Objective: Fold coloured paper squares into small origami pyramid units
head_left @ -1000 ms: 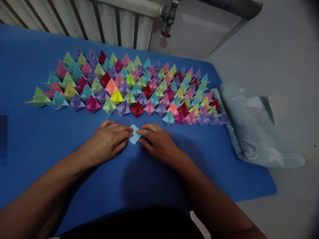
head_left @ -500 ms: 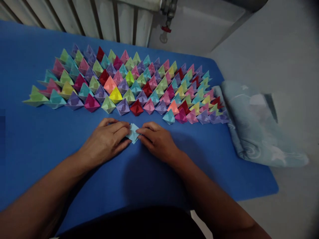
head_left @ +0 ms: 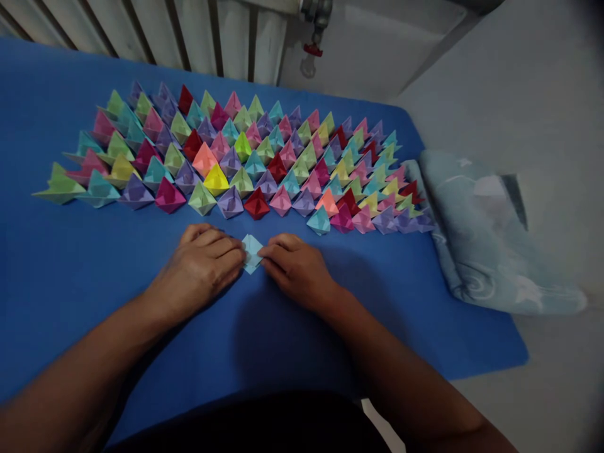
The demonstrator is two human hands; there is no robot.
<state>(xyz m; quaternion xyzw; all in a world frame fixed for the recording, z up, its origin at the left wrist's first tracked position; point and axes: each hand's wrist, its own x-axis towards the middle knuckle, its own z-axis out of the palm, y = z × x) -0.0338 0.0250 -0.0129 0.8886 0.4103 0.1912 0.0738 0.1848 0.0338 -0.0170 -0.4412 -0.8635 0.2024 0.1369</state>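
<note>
Between my hands is a small light blue folded paper [head_left: 252, 253], a diamond shape lying low over the blue mat [head_left: 179, 390]. My left hand [head_left: 202, 261] closes on its left corner, the fingers bent together and covering that edge. At the opposite corner, my right hand [head_left: 295, 264] pinches the paper with thumb and fingertips. Just beyond the hands stand rows of folded paper boats [head_left: 257, 204] in many colours, their peaks pointing up. A turquoise boat [head_left: 319, 221] sits closest to my right hand, in the front row.
A folded grey-blue blanket [head_left: 491, 251] with white patterns lies over the mat's right edge. Behind the mat is a ribbed radiator [head_left: 231, 44] with a red-handled valve [head_left: 313, 50]. A pale wall or floor surface extends at the right.
My left fingers have slid slightly left and drawn flatter, so more of the light blue paper shows. My right hand has barely moved. The whole view has shifted a little.
</note>
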